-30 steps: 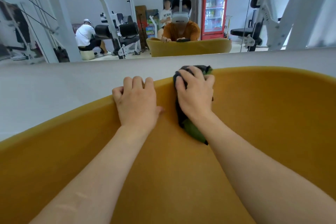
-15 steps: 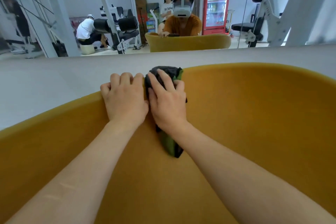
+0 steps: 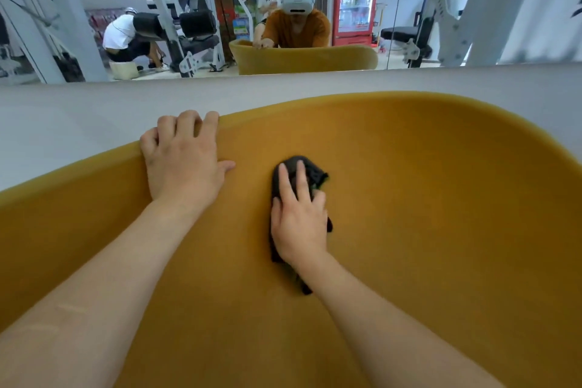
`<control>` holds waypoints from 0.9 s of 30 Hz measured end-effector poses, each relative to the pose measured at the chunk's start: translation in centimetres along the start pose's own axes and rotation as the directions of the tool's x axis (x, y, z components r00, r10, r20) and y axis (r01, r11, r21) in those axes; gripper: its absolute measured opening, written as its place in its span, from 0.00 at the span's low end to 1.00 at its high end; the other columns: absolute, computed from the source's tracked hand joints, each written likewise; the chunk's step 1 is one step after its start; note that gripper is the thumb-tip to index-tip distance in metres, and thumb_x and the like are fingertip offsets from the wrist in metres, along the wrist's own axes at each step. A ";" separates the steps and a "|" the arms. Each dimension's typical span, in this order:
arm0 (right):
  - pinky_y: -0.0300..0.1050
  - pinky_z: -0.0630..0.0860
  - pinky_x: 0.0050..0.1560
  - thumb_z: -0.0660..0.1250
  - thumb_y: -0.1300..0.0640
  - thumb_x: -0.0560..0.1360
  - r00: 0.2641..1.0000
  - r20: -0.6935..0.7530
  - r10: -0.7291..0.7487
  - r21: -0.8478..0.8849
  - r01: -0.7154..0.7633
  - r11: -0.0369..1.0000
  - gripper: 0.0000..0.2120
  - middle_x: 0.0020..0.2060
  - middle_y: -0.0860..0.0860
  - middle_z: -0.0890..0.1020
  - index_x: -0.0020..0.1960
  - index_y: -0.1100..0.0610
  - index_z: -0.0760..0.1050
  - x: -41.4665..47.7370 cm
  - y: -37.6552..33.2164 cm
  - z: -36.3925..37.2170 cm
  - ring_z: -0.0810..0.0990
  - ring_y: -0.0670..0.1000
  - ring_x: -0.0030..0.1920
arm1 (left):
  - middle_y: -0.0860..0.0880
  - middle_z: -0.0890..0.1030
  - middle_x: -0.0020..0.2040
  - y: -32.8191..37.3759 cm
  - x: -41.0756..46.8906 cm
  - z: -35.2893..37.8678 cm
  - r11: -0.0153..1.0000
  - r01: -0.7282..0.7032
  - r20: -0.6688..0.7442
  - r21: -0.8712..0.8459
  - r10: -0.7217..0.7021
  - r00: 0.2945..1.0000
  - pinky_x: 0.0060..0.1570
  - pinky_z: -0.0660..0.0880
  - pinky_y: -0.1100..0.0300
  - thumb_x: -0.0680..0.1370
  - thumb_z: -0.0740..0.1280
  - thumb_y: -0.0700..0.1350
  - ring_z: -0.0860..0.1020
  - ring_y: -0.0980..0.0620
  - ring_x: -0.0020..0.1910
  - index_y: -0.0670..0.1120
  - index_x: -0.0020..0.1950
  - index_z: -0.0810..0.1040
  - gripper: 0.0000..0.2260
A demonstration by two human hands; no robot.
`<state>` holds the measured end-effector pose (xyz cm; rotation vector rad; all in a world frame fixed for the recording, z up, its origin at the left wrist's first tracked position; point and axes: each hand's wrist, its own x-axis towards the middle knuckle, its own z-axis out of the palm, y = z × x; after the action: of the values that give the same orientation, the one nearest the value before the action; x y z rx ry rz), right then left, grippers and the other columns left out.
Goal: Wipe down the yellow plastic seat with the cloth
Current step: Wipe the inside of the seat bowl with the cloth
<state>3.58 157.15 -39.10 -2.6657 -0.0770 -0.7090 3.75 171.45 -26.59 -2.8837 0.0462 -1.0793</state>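
The yellow plastic seat fills the lower part of the head view, its curved rim running across the middle. My left hand grips that rim at the left, fingers curled over the edge and thumb lying on the inner face. My right hand presses the dark cloth flat against the inner face of the seat back, fingers straight on top of it. The cloth shows a little green at its right edge, and its tail pokes out below my wrist.
A light grey floor lies beyond the rim. A wall mirror behind it reflects the seat, gym machines, a red drinks fridge and several people.
My right hand has slid the cloth down from the rim and to the right, onto the inner face of the seat back. My left hand keeps its grip on the rim.
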 end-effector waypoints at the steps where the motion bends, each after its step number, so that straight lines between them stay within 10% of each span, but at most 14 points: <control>1: 0.57 0.72 0.56 0.50 0.48 0.82 0.986 0.071 -0.149 -0.060 0.153 0.986 0.26 0.79 0.47 0.48 0.78 0.42 0.46 -0.5 1.9 -0.5 0.66 0.62 0.61 | 0.43 0.69 0.68 -0.3 -0.3 0.2 0.999 -0.036 -0.007 0.009 0.036 0.999 0.62 0.62 0.44 0.74 0.69 0.58 0.64 0.41 0.65 0.49 0.73 0.63 0.32; 5: 0.57 0.68 0.58 0.48 0.49 0.82 0.990 0.127 0.059 -0.422 0.000 0.907 0.26 0.78 0.43 0.44 0.77 0.41 0.43 0.1 15.8 -7.2 0.60 0.61 0.69 | 0.43 0.58 0.77 -0.1 -2.1 0.9 0.987 -0.135 -0.015 0.093 0.137 0.990 0.72 0.50 0.42 0.77 0.66 0.49 0.54 0.40 0.75 0.49 0.78 0.56 0.32; 10: 0.58 0.66 0.62 0.50 0.49 0.81 0.943 0.182 0.280 -0.431 -0.179 0.884 0.27 0.78 0.46 0.43 0.78 0.44 0.46 -2.1 16.3 -9.2 0.58 0.63 0.69 | 0.49 0.36 0.79 5.9 -9.0 3.3 0.944 -0.327 0.510 0.042 0.262 0.819 0.73 0.41 0.39 0.79 0.61 0.52 0.35 0.46 0.77 0.55 0.79 0.47 0.32; 17: 0.56 0.67 0.60 0.54 0.54 0.80 0.663 0.738 -0.127 -0.142 0.337 0.931 0.26 0.78 0.42 0.50 0.75 0.39 0.56 -12.0 12.0 -8.3 0.60 0.60 0.67 | 0.51 0.38 0.79 11.0 -16.6 5.1 0.946 -0.290 0.695 -0.141 0.303 0.652 0.72 0.40 0.37 0.81 0.57 0.57 0.36 0.47 0.77 0.58 0.78 0.49 0.28; 22: 0.55 0.66 0.58 0.54 0.54 0.79 0.893 0.436 0.116 -0.631 0.211 0.747 0.26 0.78 0.41 0.50 0.74 0.38 0.57 -6.2 22.8 -16.5 0.59 0.59 0.66 | 0.51 0.41 0.79 10.6 -16.6 5.2 0.942 -0.284 0.683 -0.180 0.328 0.653 0.73 0.43 0.37 0.80 0.58 0.58 0.38 0.48 0.77 0.59 0.78 0.51 0.28; 27: 0.54 0.69 0.59 0.53 0.50 0.80 0.858 0.464 0.220 -0.497 0.046 0.867 0.24 0.78 0.44 0.52 0.75 0.41 0.58 -13.1 20.0 -14.8 0.63 0.62 0.65 | 0.51 0.40 0.79 11.7 -16.9 4.7 0.950 -0.239 0.749 -0.201 0.307 0.587 0.71 0.46 0.33 0.80 0.60 0.56 0.39 0.47 0.77 0.58 0.78 0.52 0.29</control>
<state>-11.81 133.60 -40.56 -3.2589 0.1078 0.0522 -5.93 160.80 -41.99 -2.9880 0.4791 0.2859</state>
